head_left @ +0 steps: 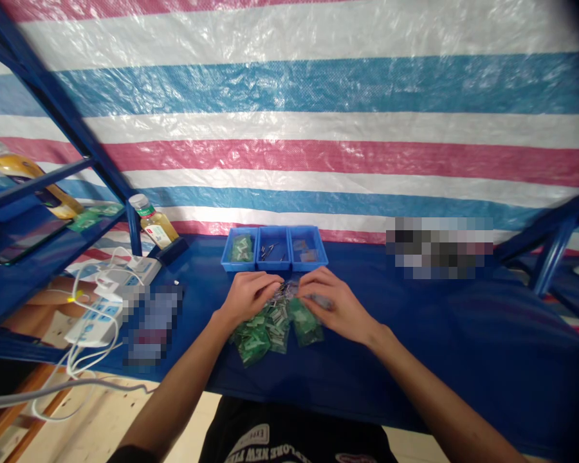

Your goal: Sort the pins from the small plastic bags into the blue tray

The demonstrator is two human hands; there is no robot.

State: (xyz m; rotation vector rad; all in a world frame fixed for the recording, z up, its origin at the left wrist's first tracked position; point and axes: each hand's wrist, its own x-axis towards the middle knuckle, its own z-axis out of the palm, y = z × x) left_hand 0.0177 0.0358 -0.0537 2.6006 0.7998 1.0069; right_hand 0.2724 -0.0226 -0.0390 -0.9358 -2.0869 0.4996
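Note:
My left hand (251,297) is closed in a pinch, thumb against fingers, just above a pile of small green-tinted plastic bags (255,337) with slim metal pieces inside. Opposite it, my right hand (335,303) pinches a small clear plastic bag (294,287). Some dark, thin bits show between the two hands, too small to name, and what the left fingertips grip is hidden. One more green bag (309,326) lies under my right hand. Beyond the hands stand three joined blue bins: the left bin (240,265) has a green bag, the middle bin (273,264) loose metal pins, the right bin (309,264) small clear packets.
On the left of the blue table (415,360) lie a white power strip (89,325) with tangled cables and a blurred-out object (154,325). A drink bottle (154,222) stands behind them. Blue frame posts rise at both sides; striped plastic sheeting (318,90) hangs behind.

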